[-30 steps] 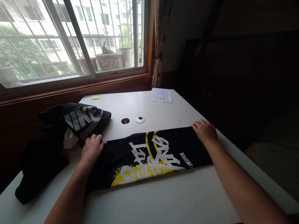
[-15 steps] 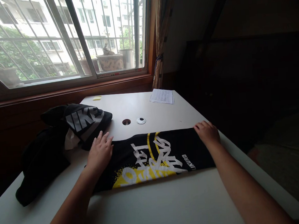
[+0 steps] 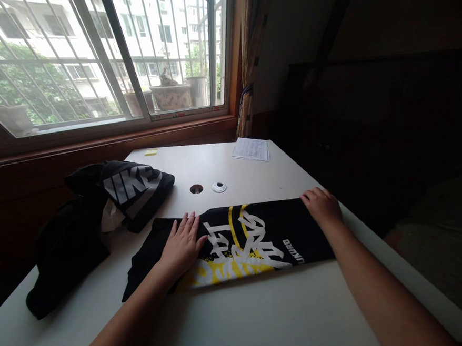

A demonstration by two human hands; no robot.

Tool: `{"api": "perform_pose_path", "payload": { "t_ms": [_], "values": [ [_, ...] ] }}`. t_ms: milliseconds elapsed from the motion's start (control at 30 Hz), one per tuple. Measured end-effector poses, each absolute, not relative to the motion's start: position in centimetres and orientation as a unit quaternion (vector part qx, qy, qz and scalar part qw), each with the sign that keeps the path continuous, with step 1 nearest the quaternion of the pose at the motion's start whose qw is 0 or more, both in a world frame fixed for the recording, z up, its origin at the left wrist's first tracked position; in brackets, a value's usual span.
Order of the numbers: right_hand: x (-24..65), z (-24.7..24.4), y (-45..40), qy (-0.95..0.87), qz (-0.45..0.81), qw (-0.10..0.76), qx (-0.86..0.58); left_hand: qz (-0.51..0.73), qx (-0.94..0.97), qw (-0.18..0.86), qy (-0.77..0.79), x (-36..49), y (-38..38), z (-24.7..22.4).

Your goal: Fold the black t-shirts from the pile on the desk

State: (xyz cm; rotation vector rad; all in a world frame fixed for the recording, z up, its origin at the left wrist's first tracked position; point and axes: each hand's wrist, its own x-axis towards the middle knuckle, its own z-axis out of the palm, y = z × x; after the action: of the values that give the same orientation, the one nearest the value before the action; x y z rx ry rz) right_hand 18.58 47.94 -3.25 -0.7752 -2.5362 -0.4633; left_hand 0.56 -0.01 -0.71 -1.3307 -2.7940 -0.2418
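A black garment with white lettering and yellow print (image 3: pixel 255 240) lies folded in a long strip across the white table. My left hand (image 3: pixel 184 245) rests flat on its left part, fingers spread, just left of the lettering. At the garment's right end is my right hand (image 3: pixel 321 206), its fingers curled together on the far right corner; the cloth's edge is hidden under them. To the left lies a crumpled black garment with grey NIKE letters (image 3: pixel 131 184).
The white table (image 3: pixel 257 319) has a round hole (image 3: pixel 196 189) and a white round cap (image 3: pixel 219 187) beyond the garment. Papers (image 3: pixel 251 149) and a yellow note (image 3: pixel 151 152) lie at the far edge. Behind are a barred window and a curtain (image 3: pixel 245 101).
My left hand has slid right, from the garment's left end onto its body, uncovering the left end. My right hand has stayed at the right corner.
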Motion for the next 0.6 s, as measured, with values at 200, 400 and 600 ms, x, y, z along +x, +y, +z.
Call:
{"api": "perform_pose_path", "payload": {
  "t_ms": [200,400,600],
  "values": [
    [18.7,-3.2,47.8,-0.916,-0.161,0.222,-0.293,-0.072,-0.414,0.016,-0.907,0.6,0.1,-0.8],
    [18.2,-0.6,45.0,-0.906,-0.128,0.263,-0.304,-0.062,-0.378,0.011,-0.924,1.0,0.4,-0.6],
    [14.8,1.7,33.4,-0.973,0.117,0.189,-0.067,-0.058,-0.365,0.016,-0.929,1.2,0.6,-0.6]
  ]
}}
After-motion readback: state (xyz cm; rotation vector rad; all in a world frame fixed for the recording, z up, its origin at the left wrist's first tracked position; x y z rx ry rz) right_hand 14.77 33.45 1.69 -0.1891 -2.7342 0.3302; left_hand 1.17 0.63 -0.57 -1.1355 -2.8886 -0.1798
